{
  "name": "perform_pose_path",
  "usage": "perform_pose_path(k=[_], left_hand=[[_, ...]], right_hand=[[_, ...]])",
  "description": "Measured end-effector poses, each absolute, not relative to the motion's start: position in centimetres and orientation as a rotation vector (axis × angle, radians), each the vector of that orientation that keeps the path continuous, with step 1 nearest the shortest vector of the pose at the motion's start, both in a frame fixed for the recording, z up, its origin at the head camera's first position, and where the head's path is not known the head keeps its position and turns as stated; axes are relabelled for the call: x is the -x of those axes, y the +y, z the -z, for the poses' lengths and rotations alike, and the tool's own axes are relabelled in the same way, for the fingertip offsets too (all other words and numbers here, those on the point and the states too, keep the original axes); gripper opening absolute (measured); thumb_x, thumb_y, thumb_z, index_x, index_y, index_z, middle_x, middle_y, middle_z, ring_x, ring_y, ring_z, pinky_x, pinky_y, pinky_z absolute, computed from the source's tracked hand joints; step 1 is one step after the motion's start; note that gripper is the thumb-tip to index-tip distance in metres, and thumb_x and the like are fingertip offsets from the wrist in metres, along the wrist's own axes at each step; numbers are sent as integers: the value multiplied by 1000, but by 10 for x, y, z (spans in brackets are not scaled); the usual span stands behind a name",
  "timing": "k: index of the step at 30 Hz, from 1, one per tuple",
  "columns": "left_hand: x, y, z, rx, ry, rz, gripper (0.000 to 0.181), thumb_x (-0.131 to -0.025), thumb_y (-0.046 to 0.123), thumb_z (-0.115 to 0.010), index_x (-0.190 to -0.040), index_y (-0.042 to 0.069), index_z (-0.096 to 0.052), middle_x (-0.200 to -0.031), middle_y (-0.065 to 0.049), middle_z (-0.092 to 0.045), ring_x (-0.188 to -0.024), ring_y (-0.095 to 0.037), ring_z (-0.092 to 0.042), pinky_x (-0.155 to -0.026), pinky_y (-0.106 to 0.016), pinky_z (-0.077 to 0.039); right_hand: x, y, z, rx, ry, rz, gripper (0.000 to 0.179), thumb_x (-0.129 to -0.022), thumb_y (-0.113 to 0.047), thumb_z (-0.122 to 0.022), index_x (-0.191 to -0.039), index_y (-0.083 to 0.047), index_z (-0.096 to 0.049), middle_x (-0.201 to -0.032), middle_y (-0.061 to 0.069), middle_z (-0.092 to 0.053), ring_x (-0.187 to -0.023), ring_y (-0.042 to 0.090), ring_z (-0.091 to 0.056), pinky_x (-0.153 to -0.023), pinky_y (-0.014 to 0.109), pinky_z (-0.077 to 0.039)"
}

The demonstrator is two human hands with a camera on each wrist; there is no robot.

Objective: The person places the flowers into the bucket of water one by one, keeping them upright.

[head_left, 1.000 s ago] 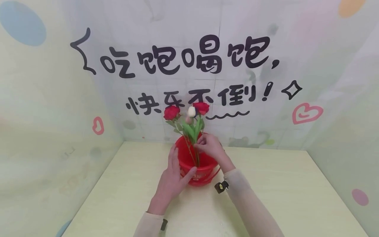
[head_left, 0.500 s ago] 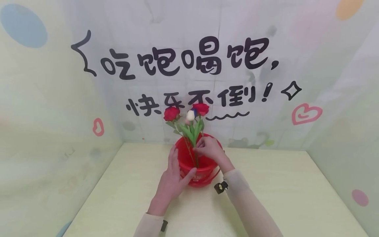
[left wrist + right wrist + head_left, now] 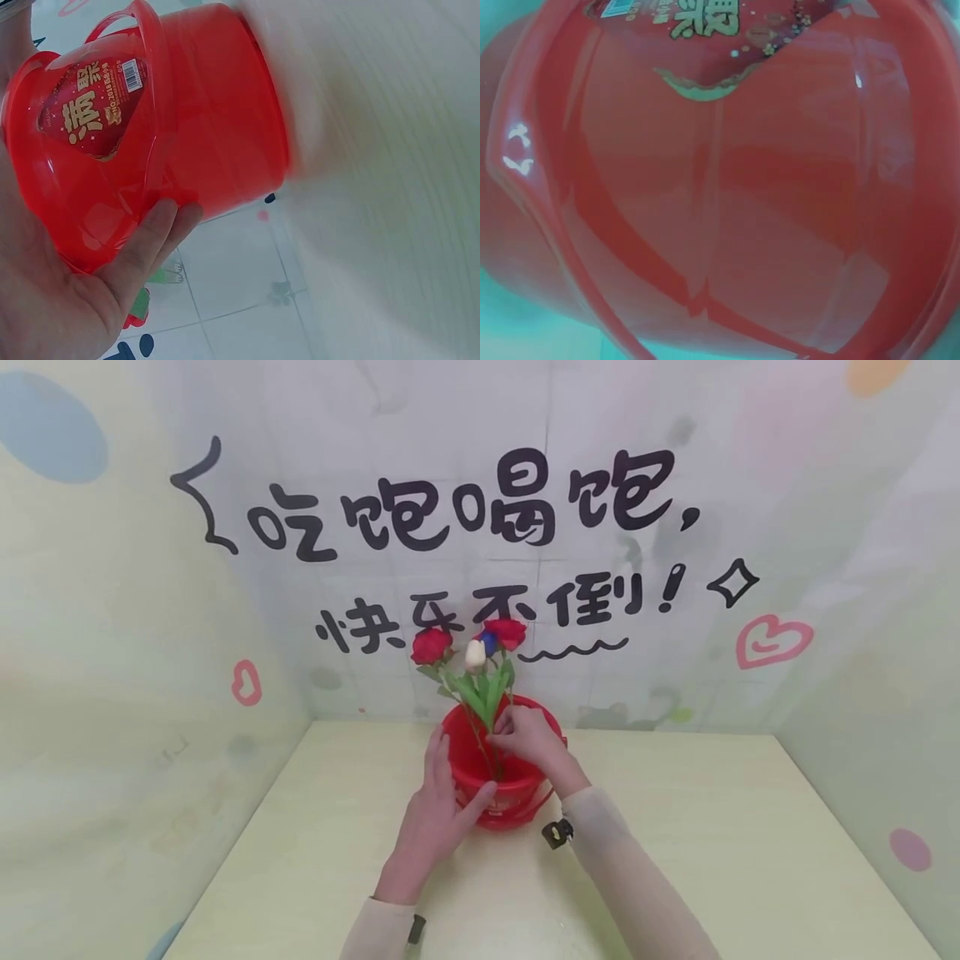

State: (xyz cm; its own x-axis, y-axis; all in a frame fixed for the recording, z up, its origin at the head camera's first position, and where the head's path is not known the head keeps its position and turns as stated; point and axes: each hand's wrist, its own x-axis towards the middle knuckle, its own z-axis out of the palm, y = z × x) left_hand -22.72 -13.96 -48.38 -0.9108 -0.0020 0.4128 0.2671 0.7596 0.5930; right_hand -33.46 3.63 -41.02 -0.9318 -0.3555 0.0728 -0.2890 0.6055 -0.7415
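A red plastic bucket [image 3: 513, 802] stands upright on the table. My left hand [image 3: 427, 827] holds it by the left side, thumb at the front rim and fingers along the outer wall. Artificial flowers lean out of its top: two red roses [image 3: 431, 646], a white tulip [image 3: 476, 657] and a blue bloom [image 3: 490, 643] partly behind it. Over the bucket's mouth, my right hand [image 3: 534, 739] pinches a green stem [image 3: 492, 745] below the tulip's leaves. Only the bucket wall [image 3: 720, 187] fills the right wrist view; the right hand is outside it.
Pale wood-look tabletop [image 3: 675, 835] surrounds the bucket. Close behind rises a printed backdrop [image 3: 420, 435] with large black characters, and similar sheets form both sides. The bucket's red handle [image 3: 159, 82] hangs down against its outside.
The white tulip has shifted slightly left and downward, uncovering more of the blue bloom; a pinkish bud below it is now hidden. Both hands keep nearly the same places.
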Motion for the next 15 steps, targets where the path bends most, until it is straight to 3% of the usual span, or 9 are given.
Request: perform_pose_path(k=[9,12,15], left_hand=[[231,-150,487,169,-2611,966,114,-91,74,-66,-171,26,1,-165,-4,-33,-90,-23,-69,-66,-28,-60],[238,-163,480,150,-2637,871,114,-91,75,-65,-171,25,-1,-170,-3,-26,-110,-28,-67,-73,-38,-64],[240,-177,467,145,-2695,667,113,-91,76,-61,-171,19,-4,-175,-7,-14,-143,-38,-46,-92,-54,-61]], right_hand=[[309,54,412,628,2969,1464,22,-97,-21,-78,-114,-9,-69,-102,5,-74,-92,23,-71,-81,39,-64],[306,68,406,741,3097,1514,26,-102,-22,-72,-123,-7,-71,-116,10,-75,-108,31,-70,-94,48,-60],[303,90,403,733,3264,1310,44,-106,-35,-63,-140,-8,-66,-141,18,-64,-132,42,-57,-113,61,-44]])
